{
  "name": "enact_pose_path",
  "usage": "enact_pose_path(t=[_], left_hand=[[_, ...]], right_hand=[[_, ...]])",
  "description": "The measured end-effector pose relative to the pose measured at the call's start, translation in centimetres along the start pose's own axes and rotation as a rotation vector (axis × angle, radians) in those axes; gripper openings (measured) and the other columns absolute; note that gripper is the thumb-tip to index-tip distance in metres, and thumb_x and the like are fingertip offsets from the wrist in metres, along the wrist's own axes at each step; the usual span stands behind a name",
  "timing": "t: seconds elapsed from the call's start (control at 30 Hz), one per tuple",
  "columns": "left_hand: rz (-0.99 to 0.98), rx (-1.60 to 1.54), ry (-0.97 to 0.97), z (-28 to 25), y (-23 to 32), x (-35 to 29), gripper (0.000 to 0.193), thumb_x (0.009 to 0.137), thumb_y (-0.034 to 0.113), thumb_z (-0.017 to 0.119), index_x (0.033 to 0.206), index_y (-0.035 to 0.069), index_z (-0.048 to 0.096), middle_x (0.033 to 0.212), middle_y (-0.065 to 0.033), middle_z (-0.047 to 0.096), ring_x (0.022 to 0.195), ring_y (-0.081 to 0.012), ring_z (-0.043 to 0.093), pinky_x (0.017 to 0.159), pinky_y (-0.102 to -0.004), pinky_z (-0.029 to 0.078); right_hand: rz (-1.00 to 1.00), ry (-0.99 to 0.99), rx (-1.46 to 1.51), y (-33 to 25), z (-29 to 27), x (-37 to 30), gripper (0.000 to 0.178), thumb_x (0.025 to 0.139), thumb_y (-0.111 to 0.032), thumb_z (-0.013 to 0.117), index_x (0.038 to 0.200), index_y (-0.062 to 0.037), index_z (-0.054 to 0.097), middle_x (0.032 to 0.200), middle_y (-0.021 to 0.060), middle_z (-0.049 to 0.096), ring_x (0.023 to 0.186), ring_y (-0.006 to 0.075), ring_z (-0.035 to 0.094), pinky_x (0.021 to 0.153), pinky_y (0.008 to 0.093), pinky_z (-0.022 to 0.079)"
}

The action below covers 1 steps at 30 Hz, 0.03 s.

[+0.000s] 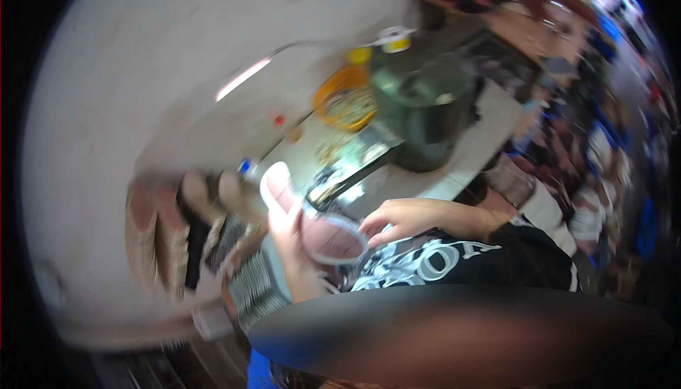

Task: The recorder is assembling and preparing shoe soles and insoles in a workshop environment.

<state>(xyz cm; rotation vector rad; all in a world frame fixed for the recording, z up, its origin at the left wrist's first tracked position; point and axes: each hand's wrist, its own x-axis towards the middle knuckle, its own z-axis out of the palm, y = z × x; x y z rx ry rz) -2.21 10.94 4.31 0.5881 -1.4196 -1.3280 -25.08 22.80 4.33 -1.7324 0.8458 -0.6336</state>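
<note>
A shoe sole [333, 238] with a dull pink face and a pale rim is held up in front of my body. My left hand [286, 229] is wrapped round its narrow middle, so that part is covered. My right hand [397, 220] reaches in from the right, its fingers curled closed against the rim of the wider end. Motion blur hides the exact fingertip contact. Just beyond the sole is a pale worktable [454, 187] carrying a large green machine [425, 98].
A yellow basket [323, 108] of small pieces and a thread spool [394, 39] are by the machine. A lit tube lamp [242, 80] shines near the wall. Beige shoes [170, 247] stand at the left; piled shoe parts [553, 197] lie at the right.
</note>
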Motion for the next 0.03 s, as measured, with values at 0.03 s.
enact_pose_path(t=[0.03], left_hand=[[-0.003,-0.047,-0.075,1.66,-1.05,1.58,0.090,0.074,0.022,0.072,0.145,0.003,0.021,0.147,-0.0163,0.035,0.136,-0.0313,0.034,0.116,-0.0424,0.018]], right_hand=[[0.015,-0.022,0.023,-0.30,-0.45,-0.29,0.038,0.088,-0.030,0.064,0.115,-0.0031,0.063,0.100,0.0157,0.069,0.089,0.0236,0.067,0.082,0.0332,0.051]])
